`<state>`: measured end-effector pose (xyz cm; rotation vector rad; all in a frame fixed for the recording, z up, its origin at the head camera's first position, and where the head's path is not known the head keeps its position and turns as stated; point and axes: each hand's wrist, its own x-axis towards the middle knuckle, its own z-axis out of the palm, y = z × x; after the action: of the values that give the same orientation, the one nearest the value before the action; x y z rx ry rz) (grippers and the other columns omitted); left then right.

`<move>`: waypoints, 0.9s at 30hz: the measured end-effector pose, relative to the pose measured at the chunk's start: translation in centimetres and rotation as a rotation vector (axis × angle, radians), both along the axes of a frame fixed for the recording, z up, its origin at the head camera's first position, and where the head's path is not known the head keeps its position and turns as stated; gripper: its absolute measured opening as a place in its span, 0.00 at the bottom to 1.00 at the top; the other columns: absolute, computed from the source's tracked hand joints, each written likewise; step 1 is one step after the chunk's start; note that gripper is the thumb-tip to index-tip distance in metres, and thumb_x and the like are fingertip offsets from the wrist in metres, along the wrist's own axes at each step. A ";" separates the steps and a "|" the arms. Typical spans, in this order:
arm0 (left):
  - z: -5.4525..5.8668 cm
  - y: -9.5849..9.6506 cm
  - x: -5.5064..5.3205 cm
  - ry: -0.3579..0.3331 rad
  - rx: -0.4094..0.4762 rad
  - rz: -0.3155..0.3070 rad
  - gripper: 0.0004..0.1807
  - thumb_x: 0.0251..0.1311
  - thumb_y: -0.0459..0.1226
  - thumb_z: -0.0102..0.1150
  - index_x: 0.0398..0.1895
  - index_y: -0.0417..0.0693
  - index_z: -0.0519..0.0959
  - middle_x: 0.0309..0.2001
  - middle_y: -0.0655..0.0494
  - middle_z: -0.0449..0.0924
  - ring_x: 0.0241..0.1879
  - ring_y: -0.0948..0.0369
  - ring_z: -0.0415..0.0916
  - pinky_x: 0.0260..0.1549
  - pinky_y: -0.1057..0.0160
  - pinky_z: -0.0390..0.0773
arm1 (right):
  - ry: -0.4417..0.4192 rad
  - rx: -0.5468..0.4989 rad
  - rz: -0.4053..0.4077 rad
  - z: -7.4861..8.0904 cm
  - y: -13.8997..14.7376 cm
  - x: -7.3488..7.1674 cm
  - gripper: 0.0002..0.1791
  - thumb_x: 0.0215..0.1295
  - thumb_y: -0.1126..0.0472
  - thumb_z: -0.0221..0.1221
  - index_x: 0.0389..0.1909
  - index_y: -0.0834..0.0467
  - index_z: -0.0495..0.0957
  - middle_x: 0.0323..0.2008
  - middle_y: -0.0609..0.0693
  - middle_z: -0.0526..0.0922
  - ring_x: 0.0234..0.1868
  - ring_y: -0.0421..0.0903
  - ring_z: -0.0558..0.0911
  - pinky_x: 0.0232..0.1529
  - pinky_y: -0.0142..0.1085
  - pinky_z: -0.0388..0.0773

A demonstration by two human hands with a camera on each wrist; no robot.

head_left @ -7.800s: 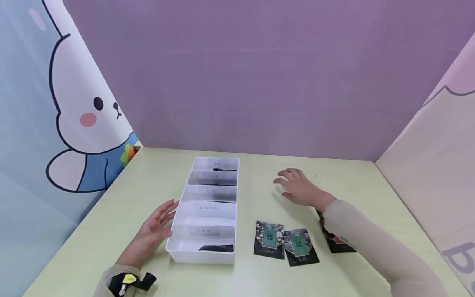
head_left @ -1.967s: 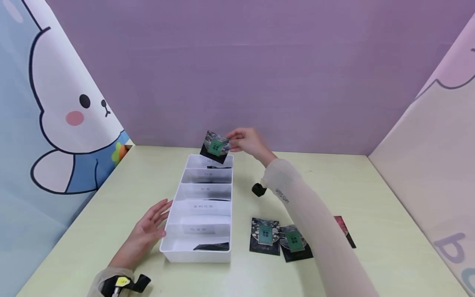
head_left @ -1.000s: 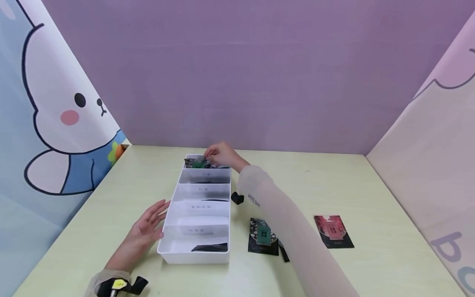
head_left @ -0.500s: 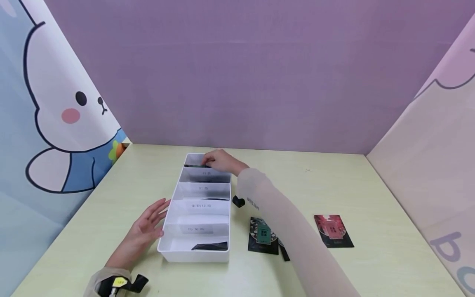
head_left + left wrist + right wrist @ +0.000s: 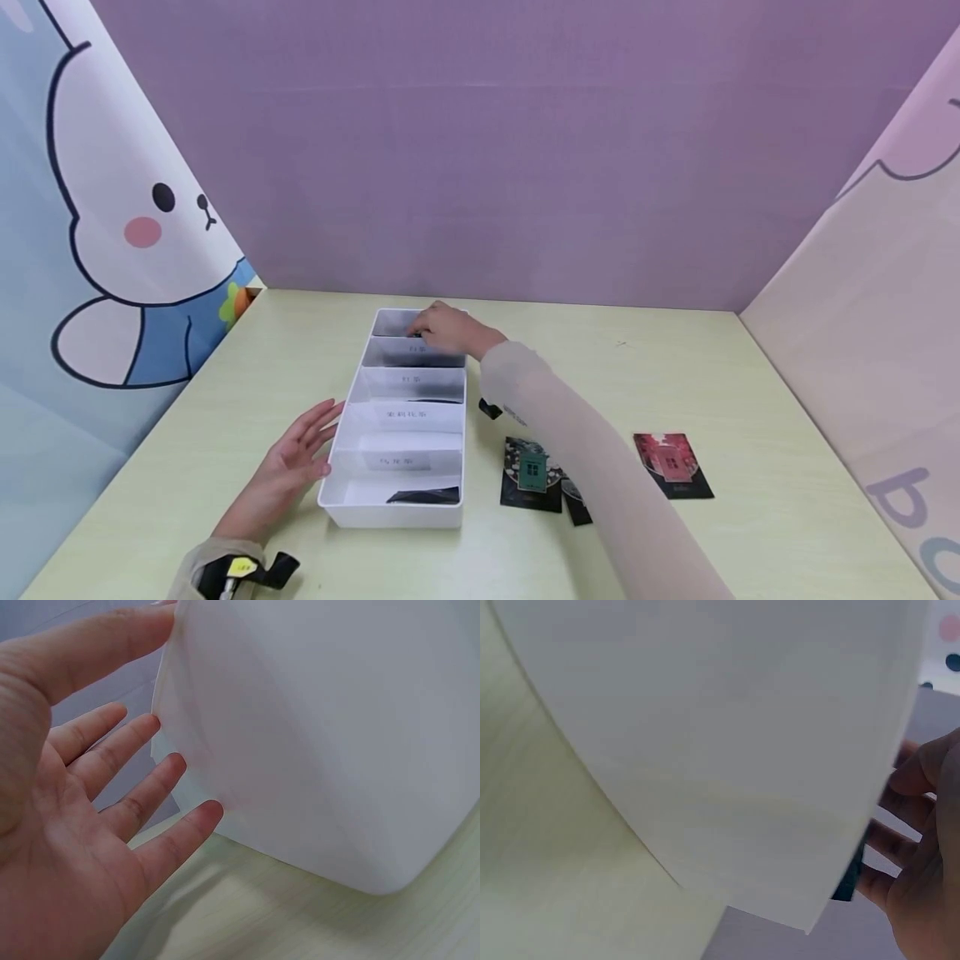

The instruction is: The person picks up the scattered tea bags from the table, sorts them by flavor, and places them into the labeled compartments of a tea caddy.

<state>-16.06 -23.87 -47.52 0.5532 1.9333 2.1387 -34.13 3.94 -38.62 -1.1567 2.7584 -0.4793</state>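
Note:
A long white divided box (image 5: pixel 397 518) stands on the table, with paper labels in its compartments. My left hand (image 5: pixel 296 457) is beside its left wall, fingers spread and fairly straight; in the left wrist view, fingertips (image 5: pixel 212 810) are at the white wall. Over the far compartment, my right hand (image 5: pixel 450 327) reaches in with bent fingers on a dark tea packet (image 5: pixel 846 883), mostly hidden behind the wall and fingers. Another dark packet (image 5: pixel 423 497) lies in the nearest compartment. Dark edges of packets show in compartments between.
Right of the box lie a green-labelled tea packet (image 5: pixel 531 475) and another packet (image 5: pixel 576 502), partly under the right sleeve. Farther right is a red-labelled packet (image 5: pixel 673 467). A purple backdrop (image 5: pixel 600 167) rises behind the table, with printed cloth at both sides.
My right hand picked up a green-labelled tea packet, carried it to the far compartment and lowered it; the packet has sunk almost out of sight. My left hand stays beside the box.

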 end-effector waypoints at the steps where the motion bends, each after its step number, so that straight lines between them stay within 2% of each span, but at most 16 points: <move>1: 0.0 0.0 0.0 -0.001 -0.002 0.002 0.43 0.64 0.22 0.52 0.79 0.40 0.43 0.69 0.73 0.63 0.64 0.73 0.66 0.58 0.71 0.70 | 0.025 0.029 0.013 0.1 0.0 0.1 0.22 0.76 0.66 0.41 0.59 0.54 0.81 0.58 0.47 0.81 0.65 0.46 0.72 0.69 0.38 0.60; 8: 0.0 0.0 0.1 0.010 0.000 0.000 0.43 0.64 0.21 0.52 0.79 0.39 0.43 0.69 0.72 0.62 0.64 0.72 0.66 0.58 0.71 0.70 | 0.103 0.146 0.055 0.9 0.1 0.7 0.22 0.78 0.62 0.41 0.66 0.52 0.75 0.64 0.46 0.76 0.69 0.46 0.68 0.72 0.40 0.55; 13: -0.2 -0.1 0.0 0.044 0.025 -0.019 0.43 0.64 0.20 0.51 0.79 0.40 0.45 0.70 0.70 0.63 0.65 0.71 0.66 0.59 0.71 0.69 | 0.102 0.231 0.020 1.5 1.1 1.5 0.23 0.80 0.56 0.40 0.72 0.48 0.67 0.72 0.48 0.66 0.75 0.52 0.57 0.73 0.49 0.54; 18: -0.5 -0.1 -0.2 0.095 0.061 -0.049 0.42 0.62 0.18 0.49 0.79 0.41 0.47 0.73 0.64 0.61 0.66 0.69 0.65 0.60 0.70 0.68 | 0.112 0.286 -0.014 1.2 2.7 2.2 0.26 0.80 0.52 0.41 0.76 0.45 0.59 0.76 0.52 0.56 0.77 0.57 0.47 0.73 0.58 0.45; 22: -0.5 -0.1 -0.2 0.087 0.058 -0.047 0.43 0.62 0.17 0.49 0.79 0.40 0.47 0.72 0.66 0.62 0.66 0.69 0.65 0.60 0.70 0.69 | 0.161 0.282 -0.033 0.7 4.0 2.8 0.26 0.80 0.52 0.42 0.76 0.46 0.60 0.77 0.54 0.54 0.78 0.58 0.44 0.73 0.59 0.41; 25: -0.4 -0.1 -0.2 0.061 0.039 -0.035 0.43 0.62 0.18 0.50 0.79 0.40 0.45 0.71 0.69 0.62 0.66 0.69 0.65 0.60 0.70 0.69 | 0.197 0.237 -0.057 0.2 5.3 3.4 0.25 0.79 0.52 0.44 0.74 0.49 0.63 0.76 0.55 0.56 0.77 0.59 0.46 0.73 0.60 0.40; 27: -0.3 0.0 -0.1 0.036 0.021 -0.021 0.43 0.63 0.19 0.50 0.79 0.43 0.47 0.70 0.71 0.62 0.65 0.70 0.65 0.59 0.70 0.69 | 0.220 0.206 -0.078 -0.3 6.4 3.9 0.24 0.78 0.52 0.46 0.72 0.50 0.65 0.75 0.56 0.57 0.77 0.60 0.47 0.72 0.61 0.41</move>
<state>-16.17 -23.85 -47.80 0.6170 1.9169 2.1525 -30.27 10.29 -38.89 -1.1161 2.9597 -0.0742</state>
